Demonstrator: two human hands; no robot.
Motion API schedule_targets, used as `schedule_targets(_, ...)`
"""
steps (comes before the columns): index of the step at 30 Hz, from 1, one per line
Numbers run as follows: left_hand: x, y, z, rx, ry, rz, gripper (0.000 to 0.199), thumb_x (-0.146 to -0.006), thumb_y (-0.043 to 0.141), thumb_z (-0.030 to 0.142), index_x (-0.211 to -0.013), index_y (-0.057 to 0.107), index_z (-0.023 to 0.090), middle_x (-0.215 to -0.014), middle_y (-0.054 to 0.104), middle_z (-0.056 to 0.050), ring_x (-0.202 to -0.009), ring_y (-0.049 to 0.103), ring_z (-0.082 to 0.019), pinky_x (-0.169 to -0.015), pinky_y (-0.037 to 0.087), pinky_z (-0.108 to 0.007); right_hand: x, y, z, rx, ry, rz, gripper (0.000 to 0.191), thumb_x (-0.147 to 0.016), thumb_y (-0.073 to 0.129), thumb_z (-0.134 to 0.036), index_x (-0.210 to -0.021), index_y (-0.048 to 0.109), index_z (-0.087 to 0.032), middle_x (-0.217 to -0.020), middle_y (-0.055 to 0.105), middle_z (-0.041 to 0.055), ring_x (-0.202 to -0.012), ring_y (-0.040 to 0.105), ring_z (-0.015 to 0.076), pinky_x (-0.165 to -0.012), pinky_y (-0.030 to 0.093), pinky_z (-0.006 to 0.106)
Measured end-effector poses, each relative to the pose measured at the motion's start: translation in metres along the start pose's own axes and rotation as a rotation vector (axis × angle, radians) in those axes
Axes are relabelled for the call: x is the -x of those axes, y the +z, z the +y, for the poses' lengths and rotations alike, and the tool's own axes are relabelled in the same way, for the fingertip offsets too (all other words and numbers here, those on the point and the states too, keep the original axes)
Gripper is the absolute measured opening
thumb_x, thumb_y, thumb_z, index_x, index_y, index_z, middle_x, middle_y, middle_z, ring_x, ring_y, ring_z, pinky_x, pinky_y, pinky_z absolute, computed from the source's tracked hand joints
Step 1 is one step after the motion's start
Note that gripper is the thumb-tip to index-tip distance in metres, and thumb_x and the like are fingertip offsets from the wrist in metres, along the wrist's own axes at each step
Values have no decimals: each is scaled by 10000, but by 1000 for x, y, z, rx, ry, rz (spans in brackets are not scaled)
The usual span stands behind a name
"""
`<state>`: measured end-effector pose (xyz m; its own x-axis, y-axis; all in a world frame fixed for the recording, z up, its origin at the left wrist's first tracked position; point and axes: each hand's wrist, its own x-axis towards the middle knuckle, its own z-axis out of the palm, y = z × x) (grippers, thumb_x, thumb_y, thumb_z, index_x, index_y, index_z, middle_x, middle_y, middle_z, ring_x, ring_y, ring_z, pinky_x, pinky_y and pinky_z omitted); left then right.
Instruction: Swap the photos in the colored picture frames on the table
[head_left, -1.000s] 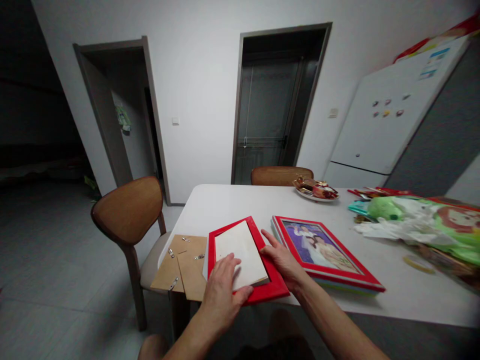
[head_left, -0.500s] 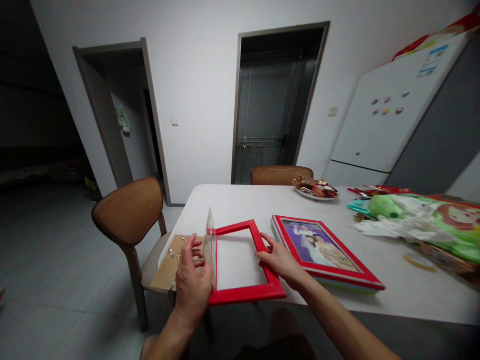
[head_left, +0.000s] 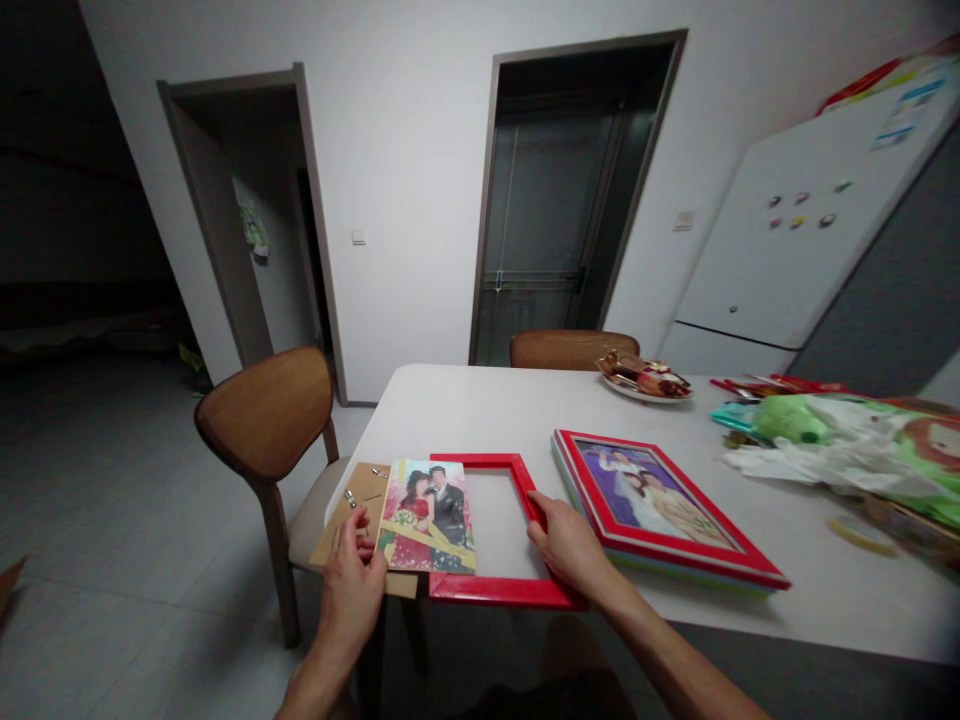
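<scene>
An empty red picture frame (head_left: 480,588) lies flat at the near edge of the white table (head_left: 480,410). My right hand (head_left: 568,540) grips its right rail. My left hand (head_left: 354,580) holds a colour photo (head_left: 429,515) of two people by its lower left corner, face up, over the frame's left rail. Under the photo and my left hand lies a brown backing board (head_left: 355,498) with metal clips. To the right rests a second red frame (head_left: 660,505) with a photo in it, on a stack of frames.
A wooden chair (head_left: 266,420) stands left of the table and another chair (head_left: 574,348) at its far side. A plate of sweets (head_left: 645,378), a green plush toy and plastic wrapping (head_left: 840,440), and a tape roll (head_left: 853,530) crowd the right. A white fridge (head_left: 795,240) stands behind.
My left hand lifted the sheet out of the red frame, turned it over to the left, and now holds it picture side up. My right hand stayed on the frame's right rail.
</scene>
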<state>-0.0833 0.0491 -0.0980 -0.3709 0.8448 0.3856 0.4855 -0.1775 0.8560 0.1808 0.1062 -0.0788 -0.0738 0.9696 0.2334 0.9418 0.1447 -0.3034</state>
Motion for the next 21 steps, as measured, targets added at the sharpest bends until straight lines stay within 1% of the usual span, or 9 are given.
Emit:
schedule_targets(6,2,0,-4,-124,124,-37,407,-650,465,223,-1049,474,141,-973,564,-92,-788,576,-200,-720,480,-370,2,2,4,40,-43,18,399,-704,407,-155,-1071,541,-73,-884,596,148,-822,546,217,-768,387,303)
schedule_targets(8,3,0,-1,-154,158,-60,395,-658,460,207,-1048,476,142,-961,566,-90,-829,572,-213,-752,467,-385,3,-1,1,31,-63,58,381,-698,418,-161,-1042,562,-82,-933,582,154,-859,528,228,-789,379,321)
schedule_targets(10,5,1,4,-172,196,-92,379,-672,449,192,-1047,476,145,-978,560,-93,-899,554,-224,-798,447,-399,4,-3,-7,-28,-100,131,382,-695,428,-173,-1043,561,-87,-1033,548,160,-950,489,242,-835,356,339)
schedule_targets(12,8,2,10,-183,242,-127,375,-683,434,175,-1056,471,153,-1036,541,-100,-987,514,-231,-858,410,-416,4,-2,-19,-182,-126,141,403,-698,432,-187,-1075,538,-91,-1083,531,150,-969,485,224,-849,355,330)
schedule_targets(13,10,4,14,-189,265,-146,383,-685,430,167,-1067,466,157,-1070,529,-104,-1026,491,-233,-885,388,-426,3,1,-25,-292,-123,103,419,-700,432,-196,-1097,519,-95,-1065,545,141,-922,513,202,-824,376,317)
schedule_targets(15,15,8,21,-201,319,-215,418,-688,437,162,-1106,445,166,-1139,500,-108,-1088,444,-234,-921,355,-438,0,10,-39,-529,-71,-26,455,-700,435,-217,-1139,476,-103,-941,597,108,-738,561,154,-694,430,279)
schedule_targets(17,20,15,27,-223,373,-304,472,-685,463,169,-1155,416,173,-1210,457,-111,-1135,400,-236,-943,333,-443,-5,21,-52,-746,22,-132,507,-682,452,-216,-1176,426,-107,-767,609,50,-570,538,119,-537,422,238)
schedule_targets(19,24,25,32,-263,414,-367,531,-667,499,178,-1189,397,170,-1261,413,-117,-1167,361,-253,-958,307,-463,-11,27,-66,-943,97,-167,556,-650,468,-180,-1195,388,-104,-607,555,-18,-477,481,95,-443,369,201)
schedule_targets(21,22,34,34,-303,430,-363,557,-642,498,143,-1191,408,146,-1275,398,-133,-1179,342,-273,-965,286,-487,-15,24,-81,-1131,125,-137,579,-626,480,-148,-1194,374,-102,-527,486,-66,-439,429,74,-422,338,180)
